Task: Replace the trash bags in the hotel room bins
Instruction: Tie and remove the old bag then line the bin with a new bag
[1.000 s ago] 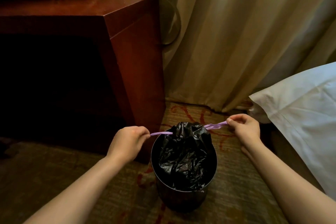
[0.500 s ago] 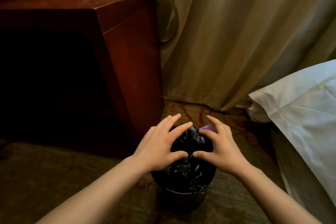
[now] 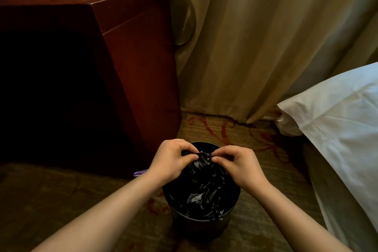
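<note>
A round dark bin (image 3: 198, 229) is seen from above, standing upright on a patterned carpet (image 3: 61, 200). It is set close to the bottom corner of a dark red wooden desk (image 3: 139, 63), which fills the left of the view. A black trash bag (image 3: 204, 188) is held inside the bin, crumpled and glossy, with its top gathered into a bunch above the far side of the rim.

The bunch is gripped from both sides. The left hand (image 3: 169, 161) is placed on its left, fingers curled, and the plastic is pinched between thumb and fingertips (image 3: 191, 156). The right hand (image 3: 239, 168) is placed on its right in the same way, and the bag is nipped by its thumb and bent fingertips (image 3: 217, 160). The two hands are brought almost together over the bin, and both bare forearms are stretched in from the bottom edge of the view.

A short loop of purple drawstring (image 3: 140, 173) is seen just beside the left wrist; where it is attached cannot be told.

Behind the bin, a long beige curtain (image 3: 255, 47) is hung down to the carpet. At the right edge, a white pillow (image 3: 337, 129) is seen.
</note>
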`<action>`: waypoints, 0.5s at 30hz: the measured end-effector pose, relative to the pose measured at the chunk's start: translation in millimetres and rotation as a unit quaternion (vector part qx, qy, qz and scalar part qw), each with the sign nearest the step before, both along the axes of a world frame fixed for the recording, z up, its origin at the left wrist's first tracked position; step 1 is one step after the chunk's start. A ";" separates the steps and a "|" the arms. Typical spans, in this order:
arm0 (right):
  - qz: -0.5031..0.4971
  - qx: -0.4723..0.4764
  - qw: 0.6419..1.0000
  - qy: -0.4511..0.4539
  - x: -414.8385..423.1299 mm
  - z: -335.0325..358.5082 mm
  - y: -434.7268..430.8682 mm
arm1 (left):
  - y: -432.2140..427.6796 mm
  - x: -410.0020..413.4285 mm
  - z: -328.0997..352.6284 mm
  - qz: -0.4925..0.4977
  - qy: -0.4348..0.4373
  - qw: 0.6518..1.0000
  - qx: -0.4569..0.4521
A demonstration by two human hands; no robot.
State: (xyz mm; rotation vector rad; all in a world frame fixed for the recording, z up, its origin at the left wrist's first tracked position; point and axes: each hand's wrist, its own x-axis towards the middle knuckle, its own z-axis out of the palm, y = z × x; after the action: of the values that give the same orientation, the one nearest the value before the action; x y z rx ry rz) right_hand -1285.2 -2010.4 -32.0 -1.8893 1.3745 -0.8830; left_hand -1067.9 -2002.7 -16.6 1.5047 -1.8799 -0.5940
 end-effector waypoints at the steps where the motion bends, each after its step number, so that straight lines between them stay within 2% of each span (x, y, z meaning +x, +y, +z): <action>1: -0.004 0.013 1.000 -0.011 1.5 -0.2 -0.1 | 1.6 1.0 -0.2 0.000 0.000 1.000 0.002; 3: -0.020 0.037 0.999 -0.031 3.4 -1.4 -0.8 | 5.8 3.6 2.5 -0.036 -0.034 0.999 0.016; 6: -0.011 0.081 0.993 -0.080 5.4 -2.4 -0.3 | 10.4 9.6 2.7 -0.104 -0.177 0.978 0.034; 7: 0.013 0.090 0.992 -0.083 5.4 -1.9 0.7 | 10.9 11.0 1.4 -0.110 -0.193 0.975 0.015; 8: 0.045 0.089 0.993 -0.063 4.8 -2.3 1.1 | 10.3 12.6 -0.8 -0.106 -0.186 0.977 -0.002; 11: 0.108 0.041 0.990 0.081 6.3 -1.5 2.9 | 8.0 15.1 0.4 -0.078 -0.130 0.988 0.003; 15: 0.082 0.030 0.991 0.103 8.5 1.5 4.1 | 8.5 15.1 6.9 -0.074 -0.046 0.995 0.052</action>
State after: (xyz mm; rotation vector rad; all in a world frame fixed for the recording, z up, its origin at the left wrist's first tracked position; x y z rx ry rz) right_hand -1276.8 -2006.3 -30.5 -2.0584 1.3248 -0.5743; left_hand -1052.8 -1994.2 -9.7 1.4889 -2.0744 -0.7108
